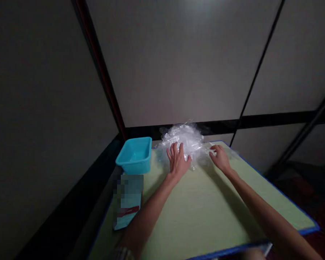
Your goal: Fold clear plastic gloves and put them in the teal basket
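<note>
A loose heap of clear, crinkled plastic bags or film (182,135) lies at the far end of the table. My left hand (178,162) rests against the near side of this heap, its fingers spread. To the right, my right hand (220,158) has thumb and fingers curled around a thin stretch of clear plastic, which trails from the heap. The exact shape of that piece is too faint to make out.
A turquoise plastic basin (135,155) stands at the table's far left corner. Nearer me lies a flat, partly pixelated object (131,202) with a red band. The pale table (197,213) has blue edging. Wall panels rise behind it.
</note>
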The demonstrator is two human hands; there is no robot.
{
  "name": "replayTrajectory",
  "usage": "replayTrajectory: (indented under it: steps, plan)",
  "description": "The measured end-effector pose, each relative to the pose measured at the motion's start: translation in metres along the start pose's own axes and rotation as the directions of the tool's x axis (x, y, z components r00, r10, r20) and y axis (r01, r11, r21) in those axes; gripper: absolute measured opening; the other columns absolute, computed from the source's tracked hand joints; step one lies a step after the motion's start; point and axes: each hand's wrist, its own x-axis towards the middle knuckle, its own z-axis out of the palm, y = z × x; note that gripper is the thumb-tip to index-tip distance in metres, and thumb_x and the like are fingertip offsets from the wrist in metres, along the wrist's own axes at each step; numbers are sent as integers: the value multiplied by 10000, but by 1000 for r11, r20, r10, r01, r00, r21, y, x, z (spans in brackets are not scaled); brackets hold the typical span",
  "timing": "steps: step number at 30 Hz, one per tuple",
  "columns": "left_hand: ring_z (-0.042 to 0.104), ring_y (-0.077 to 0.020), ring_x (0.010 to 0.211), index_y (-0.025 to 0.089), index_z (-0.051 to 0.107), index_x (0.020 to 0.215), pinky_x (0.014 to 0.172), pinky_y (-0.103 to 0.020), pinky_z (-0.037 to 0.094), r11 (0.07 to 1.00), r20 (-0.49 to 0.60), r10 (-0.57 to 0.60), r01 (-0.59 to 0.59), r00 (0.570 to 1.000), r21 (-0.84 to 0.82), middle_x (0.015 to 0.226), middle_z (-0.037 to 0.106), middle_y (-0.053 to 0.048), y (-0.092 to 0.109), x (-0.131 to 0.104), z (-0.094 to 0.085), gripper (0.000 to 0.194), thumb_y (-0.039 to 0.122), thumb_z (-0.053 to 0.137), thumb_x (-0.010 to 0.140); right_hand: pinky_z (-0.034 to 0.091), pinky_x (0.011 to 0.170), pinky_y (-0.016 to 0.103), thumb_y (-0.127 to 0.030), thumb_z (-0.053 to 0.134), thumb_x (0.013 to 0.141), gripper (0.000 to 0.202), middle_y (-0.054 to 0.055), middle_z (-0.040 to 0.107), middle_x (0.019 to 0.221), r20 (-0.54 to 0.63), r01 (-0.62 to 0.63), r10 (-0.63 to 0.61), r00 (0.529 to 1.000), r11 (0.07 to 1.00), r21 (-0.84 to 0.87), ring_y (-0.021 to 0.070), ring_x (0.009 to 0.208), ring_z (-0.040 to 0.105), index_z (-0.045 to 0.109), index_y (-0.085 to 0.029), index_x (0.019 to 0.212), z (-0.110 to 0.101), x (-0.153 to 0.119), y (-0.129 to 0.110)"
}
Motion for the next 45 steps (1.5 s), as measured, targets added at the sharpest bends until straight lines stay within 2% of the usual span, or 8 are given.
replayTrajectory:
  steps: [7, 10, 16, 24, 30, 34, 39, 45]
  plan:
    - [9, -352, 1306, 180, 181, 1371, 964, -619, 41, 999, 46, 41, -42, 998, 20, 1441, 44, -187, -10, -18, 36, 879, 442, 629, 662, 190, 927, 588, -376, 399, 808, 558, 193, 211, 1399, -71, -221, 215, 974, 971, -92, 388, 1266, 152, 361, -125, 1305, 25, -5, 16]
    - [-9, -350, 1306, 192, 166, 1375, 962, -622, 31, 998, 74, 59, -61, 996, 29, 1443, 24, -182, -13, -22, 43, 921, 494, 634, 642, 103, 928, 631, -455, 388, 812, 598, 193, 169, 1419, -38, -236, 233, 972, 964, -121, 407, 1279, 77, 351, -140, 1319, 36, -9, 18]
    - [-32, -334, 1309, 207, 172, 1374, 968, -614, 16, 996, 107, 70, -75, 992, 39, 1444, 13, -180, -15, -23, 50, 941, 508, 647, 620, 126, 929, 625, -483, 281, 858, 587, 161, 206, 1420, 138, -232, 271, 952, 940, -250, 376, 1286, 108, 287, -168, 1353, 41, -7, 23]
    - [-12, -330, 1311, 211, 189, 1371, 964, -618, 25, 996, 195, 55, -67, 979, 59, 1447, 47, -166, -21, -22, 58, 831, 513, 576, 701, 254, 934, 528, -377, 361, 857, 393, 87, 446, 1305, 213, -143, 182, 960, 972, -188, 310, 1196, 362, 506, -216, 1185, 32, -7, 22]
    - [12, -331, 1311, 199, 196, 1370, 963, -616, 55, 996, 211, 39, -56, 977, 74, 1444, 64, -173, -20, -21, 58, 779, 457, 564, 734, 416, 697, 327, -297, 421, 819, 269, 128, 658, 905, 164, -198, 214, 963, 974, -108, 242, 822, 612, 645, -183, 913, 20, -9, 20]
    - [19, -331, 1310, 152, 165, 1376, 974, -599, 64, 997, 206, 15, -31, 979, 73, 1439, 64, -192, -18, -21, 56, 775, 402, 552, 753, 383, 657, 319, -248, 480, 768, 170, 123, 650, 794, 79, -244, 246, 966, 969, -26, 241, 751, 603, 622, -160, 798, 16, -12, 20]
    - [21, -333, 1310, 90, 199, 1358, 986, -583, 47, 999, 183, 19, -26, 983, 37, 1429, 64, -224, -15, -20, 50, 772, 360, 569, 738, 333, 568, 287, -322, 445, 794, 175, 55, 570, 629, -43, -274, 288, 957, 940, 201, 198, 603, 538, 524, -168, 767, 3, -15, 13]
    - [-43, -292, 1315, 109, 229, 1343, 1003, -551, -26, 991, 154, 98, -82, 983, -108, 1438, 35, -200, -5, -23, 35, 765, 391, 577, 724, 310, 516, 254, -469, 451, 780, 295, -37, 431, 530, -102, -119, 223, 969, 793, 598, 132, 497, 400, 385, -215, 644, -25, -25, -13]
